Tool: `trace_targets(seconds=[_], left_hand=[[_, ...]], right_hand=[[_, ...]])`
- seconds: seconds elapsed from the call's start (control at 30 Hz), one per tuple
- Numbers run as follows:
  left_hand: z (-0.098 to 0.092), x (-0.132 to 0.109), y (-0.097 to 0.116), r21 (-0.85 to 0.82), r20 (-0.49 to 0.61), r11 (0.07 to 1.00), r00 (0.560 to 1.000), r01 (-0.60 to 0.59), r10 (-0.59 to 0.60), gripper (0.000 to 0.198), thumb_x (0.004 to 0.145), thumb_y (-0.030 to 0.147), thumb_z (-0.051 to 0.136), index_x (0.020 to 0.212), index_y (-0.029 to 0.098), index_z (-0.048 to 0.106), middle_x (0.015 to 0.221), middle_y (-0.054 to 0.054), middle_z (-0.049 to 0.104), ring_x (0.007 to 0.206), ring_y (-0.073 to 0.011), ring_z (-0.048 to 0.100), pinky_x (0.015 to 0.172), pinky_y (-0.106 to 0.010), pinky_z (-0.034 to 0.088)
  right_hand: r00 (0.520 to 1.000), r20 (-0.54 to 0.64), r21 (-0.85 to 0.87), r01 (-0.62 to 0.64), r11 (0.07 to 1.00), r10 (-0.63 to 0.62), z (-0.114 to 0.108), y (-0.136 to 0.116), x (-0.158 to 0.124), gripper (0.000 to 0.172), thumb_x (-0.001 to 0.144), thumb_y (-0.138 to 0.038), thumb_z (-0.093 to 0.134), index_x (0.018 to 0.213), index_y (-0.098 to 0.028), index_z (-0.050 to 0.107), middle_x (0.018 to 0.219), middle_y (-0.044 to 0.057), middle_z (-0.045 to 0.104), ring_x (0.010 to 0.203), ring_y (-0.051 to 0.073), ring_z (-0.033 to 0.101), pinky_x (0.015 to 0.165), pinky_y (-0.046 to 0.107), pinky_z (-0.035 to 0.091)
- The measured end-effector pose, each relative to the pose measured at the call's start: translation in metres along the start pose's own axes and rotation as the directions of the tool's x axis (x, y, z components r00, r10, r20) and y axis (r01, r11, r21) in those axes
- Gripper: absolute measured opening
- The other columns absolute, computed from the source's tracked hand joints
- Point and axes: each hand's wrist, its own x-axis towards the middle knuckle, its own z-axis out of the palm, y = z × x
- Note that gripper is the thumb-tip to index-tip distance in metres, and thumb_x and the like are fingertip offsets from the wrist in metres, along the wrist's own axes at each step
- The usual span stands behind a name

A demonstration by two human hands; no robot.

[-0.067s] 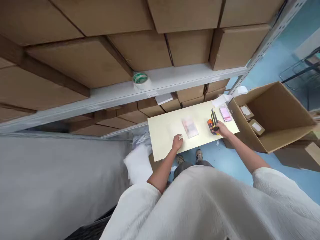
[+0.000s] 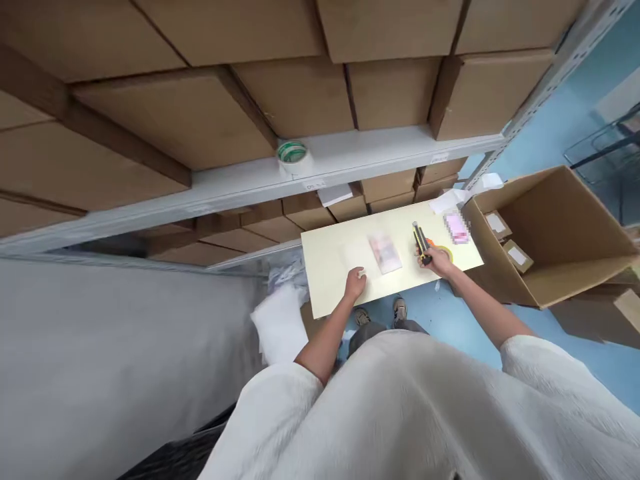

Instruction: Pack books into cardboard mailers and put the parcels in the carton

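My right hand is closed around a black and yellow utility knife, which points away from me over the pale tabletop. Behind that hand, partly hidden, lies a rounded orange and yellow thing. My left hand has its fingers curled at the near left part of the tabletop. Whether something thin is pinched there I cannot make out. Just beyond it is a whitish, blurred patch. Between the hands lies a flat pinkish printed packet, its print blurred.
A large open carton with small labelled boxes stands at the right. A pink pixelated item lies at the tabletop's right end. Ahead, a shelf bears brown boxes and a tape roll. White padded material sits at left.
My right hand has moved the utility knife leftward, off the orange and yellow thing, which shows more now. The whole view has shifted slightly. My left hand stays in about the same place.
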Motion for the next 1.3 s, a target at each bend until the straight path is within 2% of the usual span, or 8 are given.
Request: trace_targets(seconds=[0.13,0.3,0.4,0.53,0.7,0.83,1.0,1.3], left_hand=[[-0.036,-0.002,-0.029,0.012,-0.03,1.0,0.999,0.011,-0.011,0.037,0.093,0.014,0.062,0.128,0.02,0.073,0.144,-0.012,0.07,0.131,-0.0267,0.069,0.118,-0.042,0.053],[-0.084,-0.005,-0.067,0.08,-0.039,0.996,0.999,0.04,-0.037,0.038,0.094,0.013,0.057,0.127,0.021,0.073,0.137,-0.01,0.074,0.131,-0.0261,0.069,0.118,-0.041,0.053],[-0.105,-0.004,-0.082,0.161,-0.034,0.987,0.999,0.015,-0.009,0.04,0.094,0.011,0.056,0.129,0.02,0.073,0.14,-0.011,0.074,0.137,-0.0257,0.066,0.123,-0.04,0.049],[-0.119,-0.002,-0.094,0.286,0.048,0.955,0.997,-0.072,0.06,0.046,0.096,0.013,0.056,0.14,0.019,0.069,0.154,-0.011,0.066,0.149,-0.0236,0.058,0.13,-0.037,0.043],[-0.128,-0.005,-0.095,0.449,0.236,0.88,0.97,-0.157,0.053,0.062,0.099,0.028,0.064,0.159,0.021,0.054,0.177,-0.012,0.043,0.165,-0.0269,0.039,0.135,-0.04,0.035],[-0.135,-0.01,-0.089,0.476,0.339,0.854,0.94,-0.209,0.041,0.083,0.096,0.043,0.07,0.17,0.022,0.038,0.184,-0.015,0.026,0.169,-0.0308,0.031,0.135,-0.043,0.033],[-0.141,-0.013,-0.087,0.478,0.386,0.854,0.922,-0.206,0.006,0.084,0.099,0.046,0.064,0.173,0.024,0.031,0.186,-0.013,0.018,0.171,-0.0305,0.024,0.135,-0.044,0.034],[-0.136,-0.009,-0.091,0.548,0.39,0.799,0.921,-0.246,0.017,0.069,0.102,0.024,0.05,0.17,0.019,0.039,0.187,-0.012,0.017,0.172,-0.029,0.024,0.133,-0.045,0.037]], right_hand=[[0.994,0.05,-0.085,-0.088,0.992,0.092,0.074,0.032,0.01,0.036,0.078,-0.04,0.074,0.101,-0.026,0.051,0.089,0.0,0.071,0.062,0.012,0.057,0.052,0.023,0.044],[0.993,0.103,-0.329,-0.026,0.944,0.063,0.143,0.064,0.021,0.042,0.088,-0.061,0.074,0.096,-0.025,0.054,0.08,0.0,0.071,0.052,0.011,0.05,0.049,0.025,0.039],[0.999,0.011,-0.506,-0.039,0.862,0.052,0.17,0.074,0.03,0.044,0.092,-0.066,0.07,0.087,-0.024,0.056,0.067,-0.001,0.066,0.05,0.012,0.048,0.049,0.026,0.039],[0.989,-0.144,-0.722,-0.096,0.686,-0.013,0.197,0.084,0.045,0.044,0.098,-0.062,0.065,0.078,-0.023,0.06,0.059,0.001,0.065,0.059,0.017,0.061,0.056,0.026,0.044],[0.969,-0.239,-0.786,-0.228,0.575,0.058,0.231,0.093,0.071,0.032,0.107,-0.049,0.06,0.091,-0.022,0.063,0.061,-0.001,0.069,0.057,0.016,0.063,0.057,0.024,0.045],[0.964,-0.261,-0.811,-0.252,0.528,0.059,0.25,0.095,0.094,0.025,0.11,-0.042,0.057,0.098,-0.021,0.064,0.066,-0.001,0.072,0.054,0.014,0.061,0.056,0.023,0.044],[0.959,-0.276,-0.817,-0.27,0.51,0.067,0.258,0.091,0.11,0.023,0.112,-0.04,0.057,0.103,-0.02,0.064,0.069,0.0,0.073,0.053,0.012,0.059,0.055,0.022,0.043],[0.952,-0.25,-0.808,-0.305,0.503,0.177,0.234,0.098,0.072,0.025,0.109,-0.042,0.064,0.098,-0.019,0.065,0.062,-0.001,0.069,0.047,0.012,0.054,0.05,0.022,0.044]])
